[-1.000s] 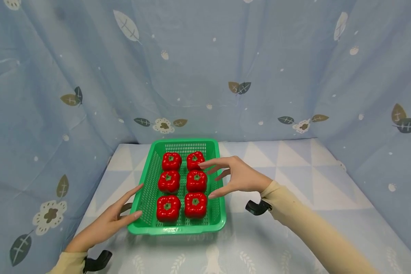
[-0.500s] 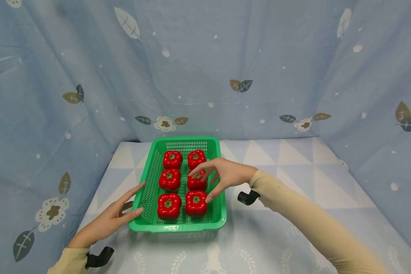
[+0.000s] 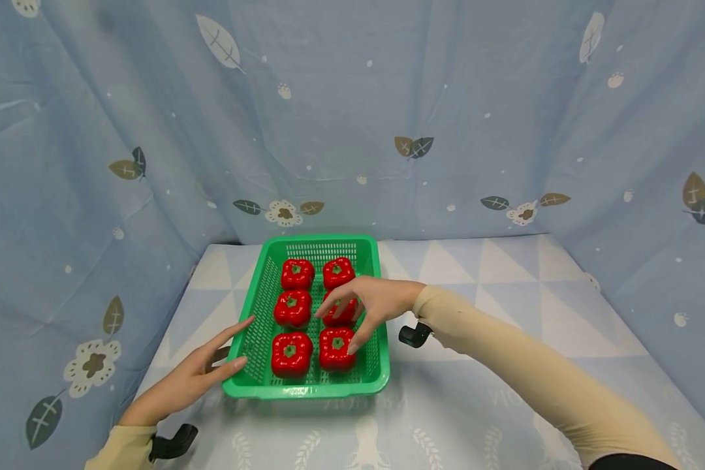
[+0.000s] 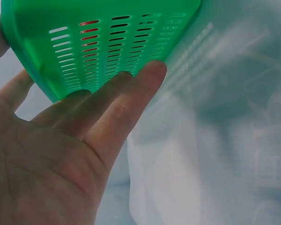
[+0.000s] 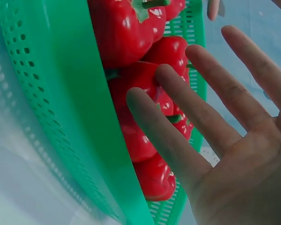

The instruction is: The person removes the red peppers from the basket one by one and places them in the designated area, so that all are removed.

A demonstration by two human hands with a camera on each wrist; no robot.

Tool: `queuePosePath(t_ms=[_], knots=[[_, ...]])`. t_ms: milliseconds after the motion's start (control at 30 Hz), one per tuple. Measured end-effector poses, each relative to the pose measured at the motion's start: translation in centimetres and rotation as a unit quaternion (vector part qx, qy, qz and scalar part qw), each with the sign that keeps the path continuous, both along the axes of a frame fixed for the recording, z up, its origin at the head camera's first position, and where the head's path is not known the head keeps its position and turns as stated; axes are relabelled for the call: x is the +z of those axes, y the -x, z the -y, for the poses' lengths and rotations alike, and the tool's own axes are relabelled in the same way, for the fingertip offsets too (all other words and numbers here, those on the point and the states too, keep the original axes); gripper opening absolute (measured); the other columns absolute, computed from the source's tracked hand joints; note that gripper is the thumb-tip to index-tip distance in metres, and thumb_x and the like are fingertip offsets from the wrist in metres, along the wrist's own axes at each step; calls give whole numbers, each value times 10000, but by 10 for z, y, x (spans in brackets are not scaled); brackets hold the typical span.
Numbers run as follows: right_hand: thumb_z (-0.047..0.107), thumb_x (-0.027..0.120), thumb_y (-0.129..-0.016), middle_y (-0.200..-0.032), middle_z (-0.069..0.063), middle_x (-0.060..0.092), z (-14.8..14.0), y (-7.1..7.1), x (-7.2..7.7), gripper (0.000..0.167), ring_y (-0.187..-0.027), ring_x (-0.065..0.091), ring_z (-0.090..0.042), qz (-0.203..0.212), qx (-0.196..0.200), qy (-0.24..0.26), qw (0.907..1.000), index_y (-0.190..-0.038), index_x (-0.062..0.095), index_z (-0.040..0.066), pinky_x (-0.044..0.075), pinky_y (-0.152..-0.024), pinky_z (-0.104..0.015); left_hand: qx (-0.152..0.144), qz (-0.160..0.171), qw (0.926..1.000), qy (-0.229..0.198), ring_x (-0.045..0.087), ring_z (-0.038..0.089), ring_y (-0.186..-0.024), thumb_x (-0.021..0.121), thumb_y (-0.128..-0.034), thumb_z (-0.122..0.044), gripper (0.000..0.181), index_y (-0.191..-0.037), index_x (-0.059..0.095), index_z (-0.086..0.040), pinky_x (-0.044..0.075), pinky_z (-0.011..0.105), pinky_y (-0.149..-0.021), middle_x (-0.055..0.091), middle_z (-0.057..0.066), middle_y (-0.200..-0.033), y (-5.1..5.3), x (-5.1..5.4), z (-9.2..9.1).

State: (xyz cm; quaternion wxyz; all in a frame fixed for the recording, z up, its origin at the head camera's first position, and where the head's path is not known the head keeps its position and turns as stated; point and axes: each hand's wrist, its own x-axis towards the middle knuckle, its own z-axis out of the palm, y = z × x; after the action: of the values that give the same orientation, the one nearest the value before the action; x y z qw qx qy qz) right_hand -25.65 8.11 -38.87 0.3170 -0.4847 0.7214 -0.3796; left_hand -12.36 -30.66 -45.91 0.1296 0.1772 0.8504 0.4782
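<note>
A green perforated plastic basket (image 3: 305,391) holds two rows of glossy red bell peppers (image 3: 291,356) with green stems. My left hand (image 3: 196,375) is at the basket's left side, its straight fingers against the outer wall (image 4: 126,51) in the left wrist view and its thumb by the rim. My right hand (image 3: 382,301) hovers over the right row with its fingers spread, holding nothing. Its fingers partly hide the middle-right pepper (image 3: 337,320); its thumb overlaps the front-right pepper (image 3: 333,356). In the right wrist view, a gap shows between most fingertips and the bell peppers (image 5: 126,42).
The basket stands on a cloth-covered table (image 3: 493,385) with pale blue and white triangles. A blue patterned curtain (image 3: 352,117) rises behind the table and at both sides. Black wrist mounts (image 3: 173,444) stick out below the sleeves.
My right hand has moved left and slightly forward from the basket's right rim to over the right row of bell peppers. The left hand and the basket keep nearly the same place.
</note>
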Motion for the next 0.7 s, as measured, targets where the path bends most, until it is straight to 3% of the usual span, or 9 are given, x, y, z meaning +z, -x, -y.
queuePosePath(t_ms=[167, 300, 567, 700], knots=[[152, 956, -840, -1401, 150, 679, 4, 1, -4, 650, -1299, 642, -350, 42, 45, -131, 9999, -1443, 720, 211, 579, -1055, -522, -1, 10, 10000, 54, 211, 527, -1611, 579, -1167, -228, 632, -1741, 315, -255, 284, 855, -1138, 261, 127, -1785, 0, -1, 1], [168, 961, -840, -1388, 160, 685, 6, 1, -8, 655, -1289, 645, -307, -18, 84, -186, 9998, -1447, 720, 214, 579, -1051, -531, 21, 20, 10000, 42, 213, 513, -1614, 581, -1166, -227, 623, -1733, 330, -285, 281, 853, -1142, 273, 111, -1783, 1, -2, 2], [166, 978, -832, -1436, -35, 693, 12, -4, -15, 672, -1307, 620, -203, -47, 167, -329, 9993, -1455, 725, 151, 565, -1064, -381, 72, 19, 10000, 45, 229, 532, -1602, 591, -1161, -223, 628, -1732, 336, -271, 290, 858, -1131, 279, 134, -1777, 0, -2, 1], [163, 984, -826, -1395, 16, 707, 14, -5, -18, 661, -1292, 616, -159, -221, 155, -427, 9987, -1439, 739, 179, 549, -1076, -365, 60, -7, 10000, 53, 229, 527, -1603, 590, -1162, -226, 624, -1731, 340, -274, 286, 858, -1134, 286, 127, -1776, 0, -2, 1]])
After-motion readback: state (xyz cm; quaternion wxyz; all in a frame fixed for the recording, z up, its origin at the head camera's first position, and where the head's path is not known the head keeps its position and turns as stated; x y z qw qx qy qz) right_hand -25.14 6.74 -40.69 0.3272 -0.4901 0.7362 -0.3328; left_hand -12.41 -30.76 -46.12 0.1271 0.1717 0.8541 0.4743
